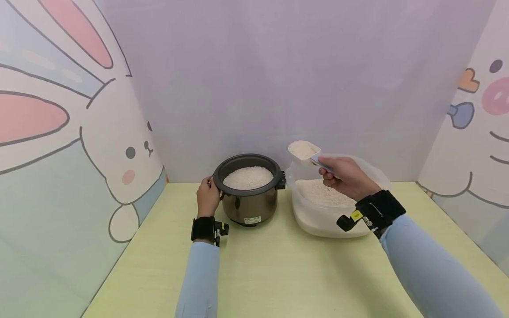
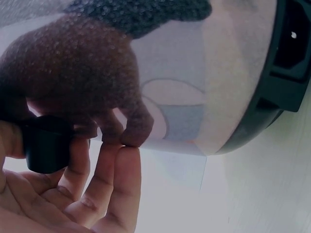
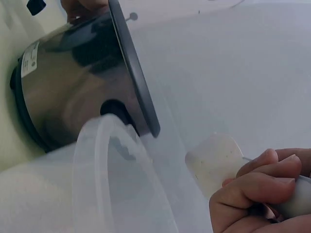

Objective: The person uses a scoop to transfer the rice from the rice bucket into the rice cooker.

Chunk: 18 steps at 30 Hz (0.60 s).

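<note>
A brown metallic rice cooker [image 1: 270, 207] stands without a lid, white rice [image 1: 248, 178] inside it. My left hand [image 1: 208, 197] grips its left side handle [image 2: 48, 145], thumb and fingers on either side of the black knob in the left wrist view. To the right, my right hand [image 1: 350, 176] holds the handle of a white scoop [image 3: 214, 162] heaped with rice [image 1: 303, 149]. That scoop is raised over the back left rim of a translucent plastic tub [image 1: 330, 227]. More rice [image 1: 318, 193] lies in the tub, partly hidden by the right hand.
Cooker and tub stand close together on a light yellow-green table [image 1: 270, 274], near the plain back wall [image 1: 270, 79]. Side panels with cartoon drawings [image 1: 119, 132] border the table left and right. The cooker's right handle [image 1: 281, 180] points toward the tub.
</note>
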{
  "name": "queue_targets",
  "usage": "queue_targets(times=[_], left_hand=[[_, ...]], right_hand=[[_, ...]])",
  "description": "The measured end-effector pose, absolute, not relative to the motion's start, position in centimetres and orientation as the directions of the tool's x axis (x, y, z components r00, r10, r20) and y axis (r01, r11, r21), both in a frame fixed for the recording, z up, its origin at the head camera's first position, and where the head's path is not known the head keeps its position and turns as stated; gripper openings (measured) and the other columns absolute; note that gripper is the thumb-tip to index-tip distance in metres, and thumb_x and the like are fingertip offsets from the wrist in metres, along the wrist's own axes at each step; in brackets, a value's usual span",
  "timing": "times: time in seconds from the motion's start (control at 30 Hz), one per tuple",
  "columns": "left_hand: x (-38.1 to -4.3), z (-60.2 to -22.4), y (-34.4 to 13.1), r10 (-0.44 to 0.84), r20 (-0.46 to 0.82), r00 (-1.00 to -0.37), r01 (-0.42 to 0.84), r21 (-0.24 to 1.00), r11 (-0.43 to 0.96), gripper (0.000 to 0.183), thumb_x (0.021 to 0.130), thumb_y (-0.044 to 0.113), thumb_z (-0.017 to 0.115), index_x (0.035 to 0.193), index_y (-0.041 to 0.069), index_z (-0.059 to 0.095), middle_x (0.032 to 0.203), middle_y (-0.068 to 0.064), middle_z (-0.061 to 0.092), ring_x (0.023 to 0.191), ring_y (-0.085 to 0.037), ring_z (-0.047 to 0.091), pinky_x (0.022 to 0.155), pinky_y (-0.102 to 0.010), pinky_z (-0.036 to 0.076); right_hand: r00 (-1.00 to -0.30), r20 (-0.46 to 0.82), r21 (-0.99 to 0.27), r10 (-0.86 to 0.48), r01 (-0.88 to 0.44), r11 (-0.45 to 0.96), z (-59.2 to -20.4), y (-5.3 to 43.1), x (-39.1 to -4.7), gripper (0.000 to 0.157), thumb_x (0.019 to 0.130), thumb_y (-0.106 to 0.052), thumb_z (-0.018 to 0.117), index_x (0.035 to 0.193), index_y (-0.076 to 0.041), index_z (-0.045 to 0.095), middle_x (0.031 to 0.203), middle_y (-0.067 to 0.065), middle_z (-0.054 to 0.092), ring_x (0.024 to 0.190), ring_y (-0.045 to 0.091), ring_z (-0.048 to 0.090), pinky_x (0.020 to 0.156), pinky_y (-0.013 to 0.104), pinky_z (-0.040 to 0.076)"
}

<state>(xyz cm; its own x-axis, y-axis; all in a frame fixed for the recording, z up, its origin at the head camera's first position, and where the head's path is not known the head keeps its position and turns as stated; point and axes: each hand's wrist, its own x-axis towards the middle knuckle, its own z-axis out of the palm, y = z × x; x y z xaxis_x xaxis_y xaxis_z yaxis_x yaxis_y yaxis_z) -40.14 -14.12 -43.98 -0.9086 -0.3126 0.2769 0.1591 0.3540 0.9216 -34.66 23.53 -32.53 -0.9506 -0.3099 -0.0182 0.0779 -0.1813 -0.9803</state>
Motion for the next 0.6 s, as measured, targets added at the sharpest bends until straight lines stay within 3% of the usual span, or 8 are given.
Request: queue_targets(times=[0.17, 0.27, 0.4, 0.6], left_hand=[[-40.2, -43.9, -14.2, -0.314, 0.274, -0.909, 0.156, 0.922, 0.354, 0.045, 0.112, 0.027, 0.041, 0.139, -0.005, 0.055, 0.127, -0.025, 0.063, 0.107, -0.036, 0.062, 0.087, -0.048, 0.051], [-40.2, -43.9, -14.2, -0.309, 0.269, -0.912, 0.154, 0.925, 0.348, 0.045, 0.112, 0.028, 0.041, 0.139, -0.005, 0.055, 0.127, -0.025, 0.063, 0.105, -0.036, 0.062, 0.085, -0.048, 0.051], [-40.2, -44.0, -14.2, -0.306, 0.262, -0.915, 0.149, 0.925, 0.348, 0.046, 0.112, 0.029, 0.041, 0.139, -0.004, 0.055, 0.128, -0.025, 0.063, 0.106, -0.036, 0.062, 0.085, -0.048, 0.052], [-40.1, -43.9, -14.2, -0.313, 0.259, -0.914, 0.146, 0.928, 0.343, 0.044, 0.112, 0.028, 0.041, 0.139, -0.004, 0.055, 0.13, -0.025, 0.062, 0.11, -0.036, 0.061, 0.088, -0.049, 0.051]], right_hand=[[-0.967, -0.01, -0.982, -0.254, 0.058, -0.181, -31.7, 20.8, -34.6, 0.023, 0.111, -0.014, 0.045, 0.123, 0.006, 0.043, 0.083, 0.002, 0.046, 0.069, 0.011, 0.034, 0.063, 0.026, 0.032], [-0.976, -0.001, -0.99, -0.219, 0.031, -0.137, -31.4, 19.3, -34.8, 0.016, 0.11, -0.012, 0.046, 0.109, 0.003, 0.051, 0.082, 0.003, 0.046, 0.069, 0.012, 0.035, 0.063, 0.027, 0.034], [-0.983, 0.01, -0.998, -0.185, 0.003, -0.069, -31.3, 17.3, -35.1, 0.018, 0.108, -0.011, 0.049, 0.096, 0.0, 0.058, 0.081, 0.003, 0.049, 0.068, 0.012, 0.039, 0.062, 0.025, 0.036], [-0.979, 0.058, -0.997, -0.196, -0.068, 0.045, -31.3, 15.0, -35.3, 0.026, 0.11, -0.012, 0.047, 0.119, 0.011, 0.053, 0.086, 0.006, 0.053, 0.071, 0.011, 0.043, 0.063, 0.022, 0.038]])
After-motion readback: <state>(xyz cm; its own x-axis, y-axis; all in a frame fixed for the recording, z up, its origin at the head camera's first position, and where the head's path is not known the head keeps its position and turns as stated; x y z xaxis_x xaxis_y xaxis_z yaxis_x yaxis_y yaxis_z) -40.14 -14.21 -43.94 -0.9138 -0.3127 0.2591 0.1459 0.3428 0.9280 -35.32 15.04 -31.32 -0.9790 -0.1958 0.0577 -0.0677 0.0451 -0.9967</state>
